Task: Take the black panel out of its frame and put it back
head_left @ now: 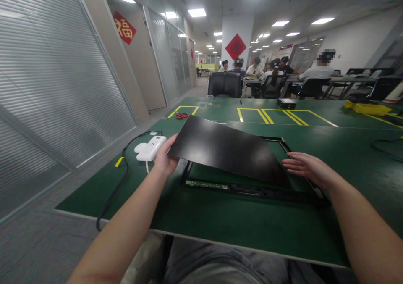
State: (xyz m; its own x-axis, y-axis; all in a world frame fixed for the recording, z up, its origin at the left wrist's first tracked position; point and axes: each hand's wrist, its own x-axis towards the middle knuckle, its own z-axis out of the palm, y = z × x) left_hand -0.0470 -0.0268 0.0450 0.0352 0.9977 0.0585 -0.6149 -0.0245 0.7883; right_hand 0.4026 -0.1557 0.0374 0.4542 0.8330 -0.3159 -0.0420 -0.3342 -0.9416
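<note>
A thin, dark, glossy panel (226,149) is tilted over a black rectangular frame (261,190) lying on the green table (252,223). My left hand (166,157) grips the panel's raised left edge. Beside the panel's lower right corner, my right hand (307,167) has its fingers stretched out, above the frame's right side, and holds nothing. A green circuit strip (206,185) shows along the near side of the frame. Part of the frame is hidden under the panel.
White devices (151,148) and a black cable (126,170) lie left of the panel. Red-handled scissors (181,116), a clear cup (209,99), a black box (286,103) and a yellow item (368,108) are farther back. Several people sit beyond a black chair (224,85).
</note>
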